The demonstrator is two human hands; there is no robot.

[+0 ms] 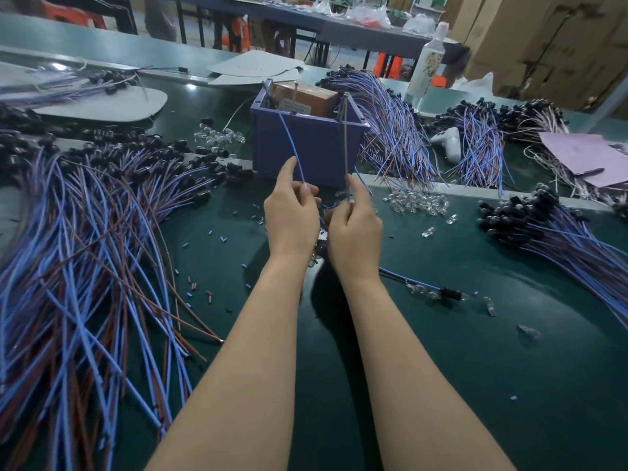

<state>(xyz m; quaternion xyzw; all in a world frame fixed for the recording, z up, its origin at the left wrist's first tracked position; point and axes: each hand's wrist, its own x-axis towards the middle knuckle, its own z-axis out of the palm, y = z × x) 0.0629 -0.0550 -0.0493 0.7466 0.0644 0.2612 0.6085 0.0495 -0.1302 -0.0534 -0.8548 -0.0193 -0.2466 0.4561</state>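
Close together above the table (441, 351), the left hand (292, 215) pinches a thin blue wire (291, 144) and the right hand (355, 232) a brown wire (346, 141), both rising toward 12 o'clock; they look light, springy and slippery, best gripped near the ends.

Worn on the person's head, a single wide-angle camera looks forward and down over the green table (458, 368). Both forearms enter from the bottom edge and meet near mid-frame. There the left hand (292, 219) and right hand (355, 232), pinching a blue wire (292, 144) and a brown wire (345, 147), sit close to the lens. The purple bin (316, 154) stands just beyond them, its front wall facing the camera. Wire bundles (85, 266) fill the left margin, and the lens bends the table's far edges. Along the top, the view reaches a grey table (356, 32) and cardboard boxes (543, 45) well behind.
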